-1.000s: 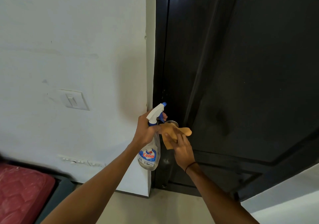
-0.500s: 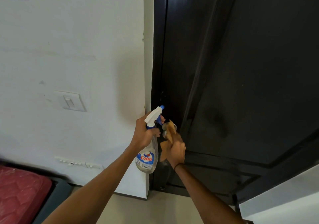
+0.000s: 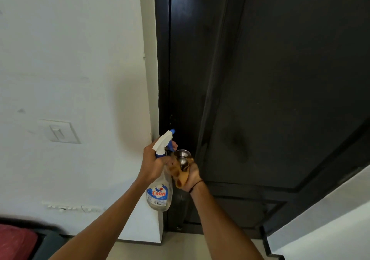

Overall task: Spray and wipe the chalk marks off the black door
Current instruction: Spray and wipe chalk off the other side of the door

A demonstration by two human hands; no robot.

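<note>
The black door (image 3: 280,79) filled the right and centre of your view, its panelled face dark and smeared with a duller patch near the middle, and no chalk marks could be made out on it at this angle. To its left stood the white wall (image 3: 70,59), carrying a white light switch (image 3: 59,132) at about the level of your hands and a strip of sockets (image 3: 74,207) lower down. A red cushion (image 3: 16,241) showed in the bottom left corner. Your left hand (image 3: 154,163) gripped the neck of a clear Colin spray bottle (image 3: 160,191), fingers curled round it with one on the blue trigger, the white nozzle pointing up and right toward the door's edge and the bottle's body hanging below your fist. Your right hand (image 3: 192,176), a dark band at its wrist, was closed round a tan cloth (image 3: 181,176) and cupped it from below against the round metal door knob (image 3: 183,159), so that the cloth lay between your palm and the knob. The two hands were just beside each other at the knob.
</note>
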